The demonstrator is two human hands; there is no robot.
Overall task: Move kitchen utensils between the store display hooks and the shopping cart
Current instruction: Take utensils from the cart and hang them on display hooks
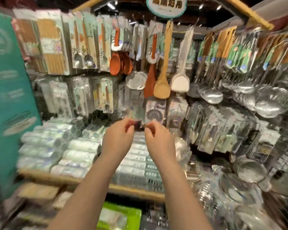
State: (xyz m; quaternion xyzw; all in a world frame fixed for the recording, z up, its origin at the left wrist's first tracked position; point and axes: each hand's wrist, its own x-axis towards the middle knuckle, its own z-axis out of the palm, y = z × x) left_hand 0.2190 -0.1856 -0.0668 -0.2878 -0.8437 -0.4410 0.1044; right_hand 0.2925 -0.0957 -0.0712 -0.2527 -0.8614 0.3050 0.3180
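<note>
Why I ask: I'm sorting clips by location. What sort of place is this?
Most likely a shop's kitchenware aisle: wooden spatulas and steel ladles hang in rows, carded packets fill the racks, and a sign hangs overhead. The left hand and right hand pinch one clear packet.

Bright shop lighting, heavy motion blur throughout, wide-angle bending at edges.

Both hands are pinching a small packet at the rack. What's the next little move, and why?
Probably lift the packet slightly and draw it back off its hook. The left hand and right hand both pinch its lower edge, and it stands upright in front of the display packs. Blur hides the hook, so this is a guess.
</note>
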